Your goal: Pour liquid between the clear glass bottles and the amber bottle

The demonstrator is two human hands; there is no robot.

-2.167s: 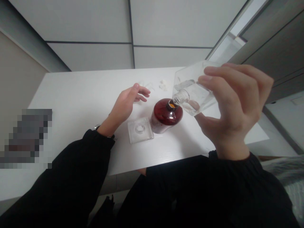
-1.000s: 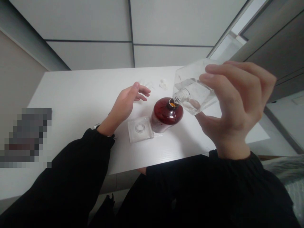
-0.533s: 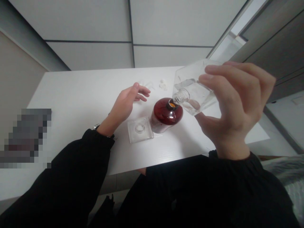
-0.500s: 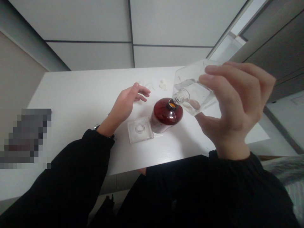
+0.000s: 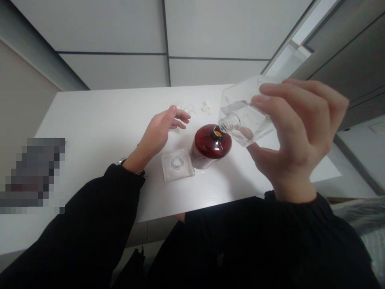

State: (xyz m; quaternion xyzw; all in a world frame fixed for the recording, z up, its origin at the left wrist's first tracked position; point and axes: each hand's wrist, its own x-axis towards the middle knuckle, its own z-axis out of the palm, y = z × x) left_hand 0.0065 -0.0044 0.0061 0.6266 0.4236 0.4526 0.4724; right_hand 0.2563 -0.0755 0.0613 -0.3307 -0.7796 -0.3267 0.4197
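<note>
My right hand (image 5: 303,120) grips a clear, square-sided bottle (image 5: 255,116) tilted on its side. Its threaded mouth points left and down, right at the opening of a dark red-brown bottle (image 5: 212,144) that stands upright on the table. I cannot tell whether the two necks touch or whether liquid is flowing. Holding nothing, my left hand (image 5: 161,128) hovers to the left of the red-brown bottle, fingers apart. Just left of that bottle's base lies a clear square piece (image 5: 178,164) with a round ring in its middle.
Small white bits (image 5: 206,107) and some clear, thin material (image 5: 186,107) lie farther back on the white table (image 5: 99,120). A blurred-out dark object (image 5: 33,172) is at the left. Pale panels (image 5: 120,68) rise behind the table's far edge.
</note>
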